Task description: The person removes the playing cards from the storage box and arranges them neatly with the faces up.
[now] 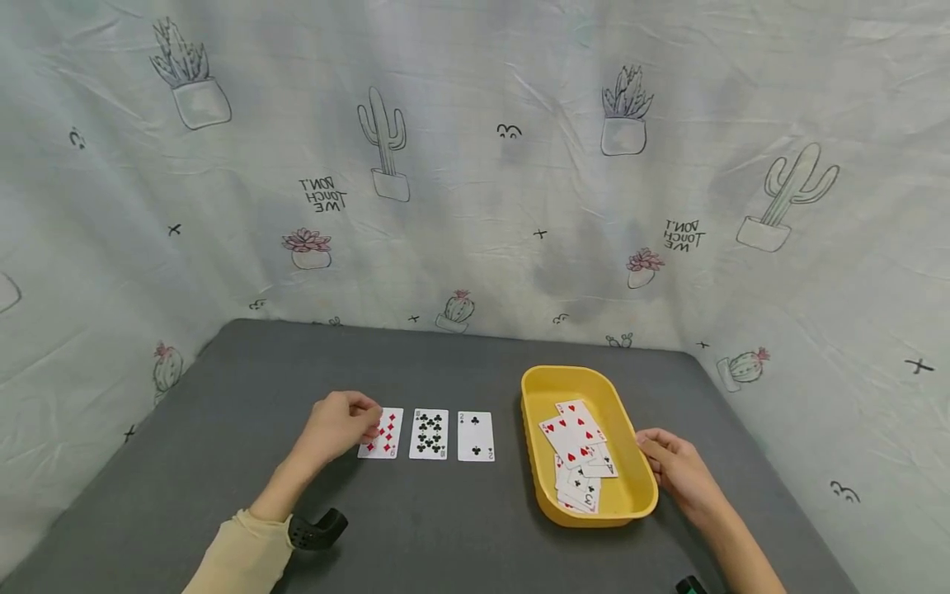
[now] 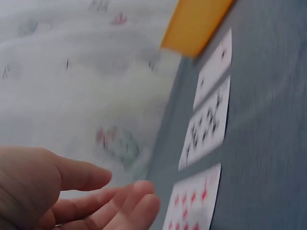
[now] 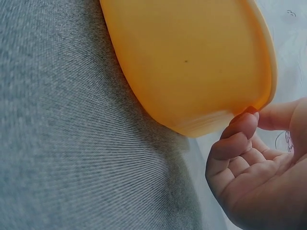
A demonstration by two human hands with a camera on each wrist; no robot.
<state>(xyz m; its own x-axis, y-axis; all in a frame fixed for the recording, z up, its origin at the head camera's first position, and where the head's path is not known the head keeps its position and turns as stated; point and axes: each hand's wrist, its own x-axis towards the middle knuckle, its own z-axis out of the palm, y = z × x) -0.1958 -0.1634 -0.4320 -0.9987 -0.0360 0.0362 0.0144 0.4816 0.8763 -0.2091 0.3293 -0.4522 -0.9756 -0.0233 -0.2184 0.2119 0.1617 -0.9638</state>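
In the head view my left hand [image 1: 341, 424] is over the left edge of a diamonds card [image 1: 389, 437], the leftmost of three face-up cards in a row. The left wrist view shows that hand [image 2: 91, 191] with thumb and fingers apart and nothing between them, beside the diamonds card [image 2: 193, 201]. A clubs card with many pips [image 1: 429, 435] and a two of clubs [image 1: 476, 437] lie to its right. My right hand [image 1: 684, 478] pinches the right rim of a yellow basket [image 1: 627, 462]; the right wrist view shows thumb and fingers on the rim.
Several loose, overlapping cards, hearts [image 1: 570, 441] and clubs [image 1: 582, 487] among them, lie inside the basket. Behind the dark grey table [image 1: 445, 355] hangs a pale curtain [image 1: 460, 231] printed with cacti. A black strap [image 1: 317, 530] is on my left wrist.
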